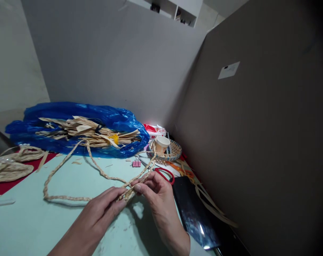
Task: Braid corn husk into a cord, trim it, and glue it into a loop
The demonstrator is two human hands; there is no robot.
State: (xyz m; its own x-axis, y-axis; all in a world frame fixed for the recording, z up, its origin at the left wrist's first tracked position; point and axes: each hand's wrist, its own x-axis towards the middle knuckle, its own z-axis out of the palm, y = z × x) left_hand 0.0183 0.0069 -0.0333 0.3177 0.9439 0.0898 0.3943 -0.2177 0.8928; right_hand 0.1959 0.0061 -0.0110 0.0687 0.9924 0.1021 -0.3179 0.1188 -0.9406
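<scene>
A braided straw cord (67, 197) loops over the pale green table, up to the blue bag's edge and back between my hands. My left hand (104, 209) is closed on the braid at its left side, fingers pressed together. Close beside it, my right hand (157, 199) pinches the braid between thumb and fingers. A small woven part of the braid shows between the fingertips. Just beyond my right hand lie red-handled scissors (165, 175), their handles partly hidden. A pink binder clip (136, 163) stands left of the scissors.
A blue plastic bag (54, 108) holding straw bundles lies at the back. A paper cup (162, 144) stands in a woven basket (176, 149). Coiled braids (12, 170) lie far left. A dark glossy object (196, 213) lies right, beside the grey partition (257, 124).
</scene>
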